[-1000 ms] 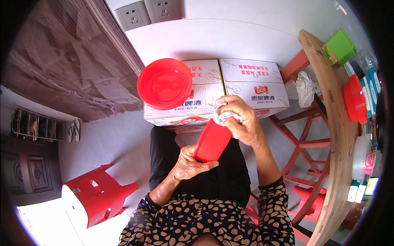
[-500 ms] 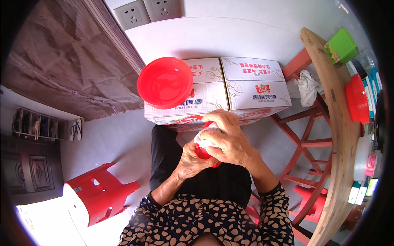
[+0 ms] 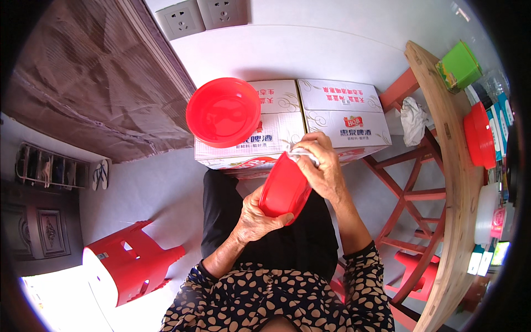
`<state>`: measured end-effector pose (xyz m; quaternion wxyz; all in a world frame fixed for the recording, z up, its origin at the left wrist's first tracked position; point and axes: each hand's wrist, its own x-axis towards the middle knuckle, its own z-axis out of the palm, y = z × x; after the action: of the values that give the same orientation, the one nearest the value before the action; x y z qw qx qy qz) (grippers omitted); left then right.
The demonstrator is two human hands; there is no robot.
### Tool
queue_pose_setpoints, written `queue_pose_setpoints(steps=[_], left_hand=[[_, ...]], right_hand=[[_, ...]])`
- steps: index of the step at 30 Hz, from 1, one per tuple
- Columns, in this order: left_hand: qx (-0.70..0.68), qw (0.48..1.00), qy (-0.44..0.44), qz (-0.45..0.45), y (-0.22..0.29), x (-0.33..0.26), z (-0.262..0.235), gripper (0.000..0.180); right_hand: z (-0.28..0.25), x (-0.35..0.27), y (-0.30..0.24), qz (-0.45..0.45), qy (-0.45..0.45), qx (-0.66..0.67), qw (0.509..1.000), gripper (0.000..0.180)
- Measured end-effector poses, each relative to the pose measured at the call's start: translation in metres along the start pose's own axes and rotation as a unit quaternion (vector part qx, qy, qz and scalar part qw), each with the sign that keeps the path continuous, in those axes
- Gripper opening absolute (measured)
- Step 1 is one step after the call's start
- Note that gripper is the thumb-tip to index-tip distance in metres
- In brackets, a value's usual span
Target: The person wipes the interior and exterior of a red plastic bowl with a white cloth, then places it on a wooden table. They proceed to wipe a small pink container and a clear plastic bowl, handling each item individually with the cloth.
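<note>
Red and tilted, a container point(image 3: 283, 188) is gripped at its near end by the left hand point(image 3: 258, 218), thumb and fingers closed. A white cloth point(image 3: 300, 152) is pinched by the right hand point(image 3: 323, 169) at the container's far end. Beyond both hands, a round red bowl point(image 3: 223, 112) is supported by a carton point(image 3: 283, 126).

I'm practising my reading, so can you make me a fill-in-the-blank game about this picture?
1. The left hand grips a plastic container whose colour is ____.
2. The white cloth touching that container is in the ____ hand.
3. Of the two side-by-side white cartons, the round red bowl stands on the ____ one.
4. The square tub at the far end of the wooden table is coloured ____.

Missing words: red; right; left; green.
</note>
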<state>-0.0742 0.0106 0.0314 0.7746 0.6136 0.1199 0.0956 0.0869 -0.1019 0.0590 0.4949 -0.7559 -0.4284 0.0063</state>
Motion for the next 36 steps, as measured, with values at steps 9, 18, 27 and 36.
queue_pose_setpoints(steps=[9,18,27,36], left_hand=[[-0.107,0.994,-0.013,0.032,-0.011,0.002,-0.007,0.057],[-0.182,0.983,0.015,0.018,-0.004,0.001,-0.003,0.068],[-0.305,0.948,0.085,0.018,0.0,0.011,-0.001,0.061],[-0.33,0.941,0.069,-0.006,-0.025,0.009,-0.022,0.033]], right_hand=[[0.025,-0.021,-0.06,-0.151,-0.035,-0.094,0.983,0.027],[0.024,-0.011,-0.027,-0.109,0.094,-0.101,0.984,0.029],[0.044,-0.037,-0.007,0.004,0.116,-0.009,0.993,0.048],[0.051,-0.064,-0.05,-0.177,0.037,-0.066,0.981,0.042]])
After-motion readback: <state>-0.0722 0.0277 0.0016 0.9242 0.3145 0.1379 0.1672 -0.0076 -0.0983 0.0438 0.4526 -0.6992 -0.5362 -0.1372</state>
